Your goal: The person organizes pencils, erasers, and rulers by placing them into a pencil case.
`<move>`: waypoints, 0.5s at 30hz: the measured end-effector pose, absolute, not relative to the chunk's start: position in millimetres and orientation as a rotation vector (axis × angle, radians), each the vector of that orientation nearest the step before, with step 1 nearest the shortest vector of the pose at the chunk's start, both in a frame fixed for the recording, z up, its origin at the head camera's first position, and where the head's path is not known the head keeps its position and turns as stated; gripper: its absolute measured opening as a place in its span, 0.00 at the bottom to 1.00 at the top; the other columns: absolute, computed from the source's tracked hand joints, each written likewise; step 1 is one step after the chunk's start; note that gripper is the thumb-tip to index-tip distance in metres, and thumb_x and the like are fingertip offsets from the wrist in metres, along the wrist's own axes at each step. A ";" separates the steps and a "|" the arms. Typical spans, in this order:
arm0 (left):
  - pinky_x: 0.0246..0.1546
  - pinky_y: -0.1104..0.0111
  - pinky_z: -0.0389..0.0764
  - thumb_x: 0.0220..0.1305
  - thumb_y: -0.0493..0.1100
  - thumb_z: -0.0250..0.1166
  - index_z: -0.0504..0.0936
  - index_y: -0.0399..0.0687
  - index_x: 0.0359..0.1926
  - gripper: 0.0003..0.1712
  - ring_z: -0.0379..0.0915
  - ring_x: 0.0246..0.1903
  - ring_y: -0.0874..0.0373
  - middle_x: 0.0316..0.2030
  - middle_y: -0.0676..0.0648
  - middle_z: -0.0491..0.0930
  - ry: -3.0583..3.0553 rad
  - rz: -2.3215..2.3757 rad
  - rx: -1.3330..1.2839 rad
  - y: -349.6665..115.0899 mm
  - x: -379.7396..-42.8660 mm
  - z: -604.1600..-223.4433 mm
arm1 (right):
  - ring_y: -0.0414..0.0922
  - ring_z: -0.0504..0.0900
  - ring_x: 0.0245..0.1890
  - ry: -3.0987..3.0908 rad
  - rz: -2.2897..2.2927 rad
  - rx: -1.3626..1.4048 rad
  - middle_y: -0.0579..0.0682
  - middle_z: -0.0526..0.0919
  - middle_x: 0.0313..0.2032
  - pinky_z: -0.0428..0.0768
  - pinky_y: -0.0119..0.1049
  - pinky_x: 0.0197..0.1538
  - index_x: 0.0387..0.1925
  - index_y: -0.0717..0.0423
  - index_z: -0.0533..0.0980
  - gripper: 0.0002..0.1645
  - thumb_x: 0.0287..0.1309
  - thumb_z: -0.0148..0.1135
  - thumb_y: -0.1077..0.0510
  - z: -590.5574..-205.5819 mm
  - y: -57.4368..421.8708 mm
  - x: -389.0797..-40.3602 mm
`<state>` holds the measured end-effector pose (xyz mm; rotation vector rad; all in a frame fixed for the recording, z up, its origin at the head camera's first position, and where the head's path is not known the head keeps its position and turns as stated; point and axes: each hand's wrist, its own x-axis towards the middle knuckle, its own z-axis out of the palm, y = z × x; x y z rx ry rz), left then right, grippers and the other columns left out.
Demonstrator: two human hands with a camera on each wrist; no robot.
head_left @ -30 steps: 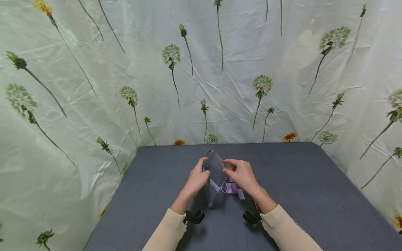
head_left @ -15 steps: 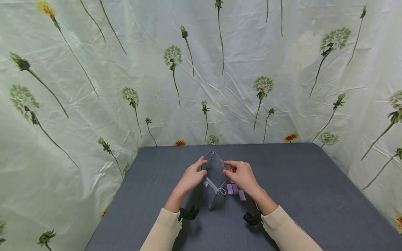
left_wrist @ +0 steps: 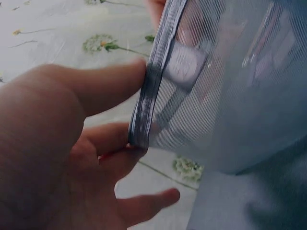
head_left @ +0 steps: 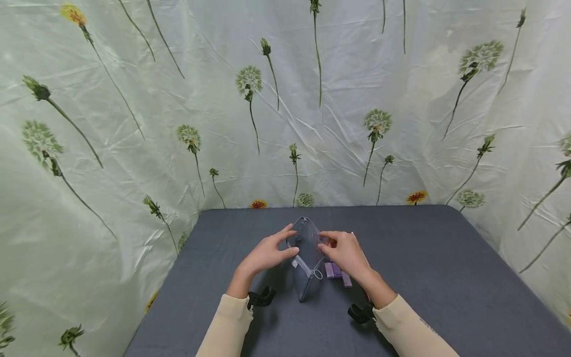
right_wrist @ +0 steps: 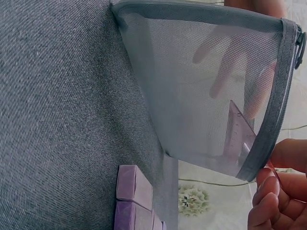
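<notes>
A grey mesh zip pouch point(head_left: 301, 283) stands on the table, mouth spread wide, with a ring pull point(head_left: 317, 274) at the near corner. My left hand point(head_left: 267, 254) is at its left rim; thumb and fingers are fairly straight, and the thumb tip touches the zip edge point(left_wrist: 152, 76). Through the mesh in the right wrist view, a clear pink set square point(right_wrist: 235, 136) with tick marks shows inside the pouch. At the right rim, my right hand point(head_left: 348, 251) pinches the set square's edge between thumb and fingertip, its other fingers curled.
Several small purple blocks point(right_wrist: 134, 184) lie on the grey table right of the pouch, partly hidden by the right hand. A red, thin thing point(head_left: 368, 296) shows beneath the right forearm. Behind the table point(head_left: 415, 263) hangs a flower-print cloth point(head_left: 330, 124).
My left hand has shifted left and its fingers have spread, loosening from the pouch rim. The right hand stays nearly in place at the right rim. The view tilts slightly.
</notes>
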<state>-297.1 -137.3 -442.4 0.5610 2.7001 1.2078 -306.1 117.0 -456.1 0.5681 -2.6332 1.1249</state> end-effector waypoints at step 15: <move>0.67 0.49 0.63 0.64 0.65 0.66 0.69 0.62 0.74 0.40 0.51 0.74 0.58 0.75 0.64 0.54 2.681 1.169 0.720 -149.4 -301.8 -445.5 | 0.42 0.78 0.25 -2.614 1.186 0.539 0.43 0.81 0.29 0.74 0.38 0.25 0.60 0.50 0.80 0.24 0.62 0.70 0.56 -441.7 149.7 -316.3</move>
